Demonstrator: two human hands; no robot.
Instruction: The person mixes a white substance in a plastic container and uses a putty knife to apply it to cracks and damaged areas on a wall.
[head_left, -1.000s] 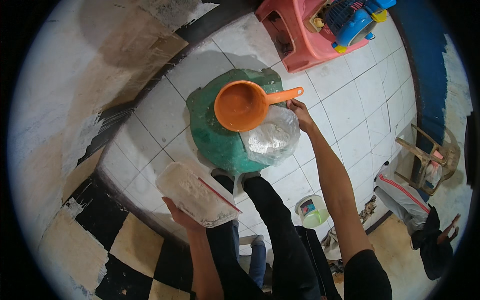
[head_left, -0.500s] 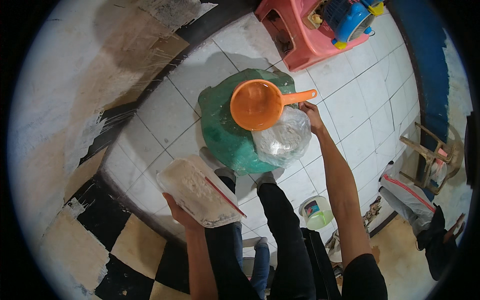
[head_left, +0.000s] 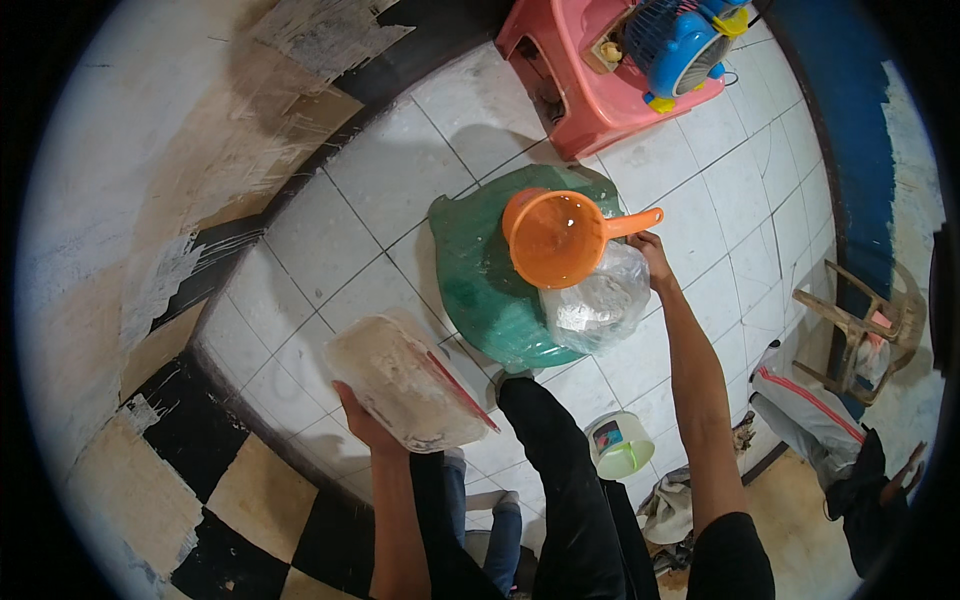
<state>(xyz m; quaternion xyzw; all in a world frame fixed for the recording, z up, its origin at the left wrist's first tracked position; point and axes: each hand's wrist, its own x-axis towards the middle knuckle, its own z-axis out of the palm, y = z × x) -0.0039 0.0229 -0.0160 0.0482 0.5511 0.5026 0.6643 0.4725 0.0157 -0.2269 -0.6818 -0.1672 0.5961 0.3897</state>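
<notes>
My left hand [head_left: 368, 420] grips the edge of a clear rectangular plastic tub [head_left: 395, 385], tilted and coated with pale, plaster-like residue. A thin red strip runs along its right side. On a green plastic stool [head_left: 475, 290] sits an orange dipper [head_left: 557, 240], its handle pointing right. A clear plastic bag of white powder [head_left: 600, 305] rests beside the dipper, at the stool's right front. Below the dipper's handle, my right hand [head_left: 651, 257] is closed at the stool's right edge, close to the bag. The handle and bag partly hide its fingertips.
A pink plastic stool [head_left: 590, 110] at the far side carries a blue fan [head_left: 685, 55]. Near my legs stands a white bucket [head_left: 620, 445] with greenish contents. A wooden stool [head_left: 845, 320] is at the right. Peeling wall [head_left: 200, 150] borders the left.
The green stool has slid right over the tiles with the dipper and bag on it, and my right hand has moved along. My left hand still holds the tub.
</notes>
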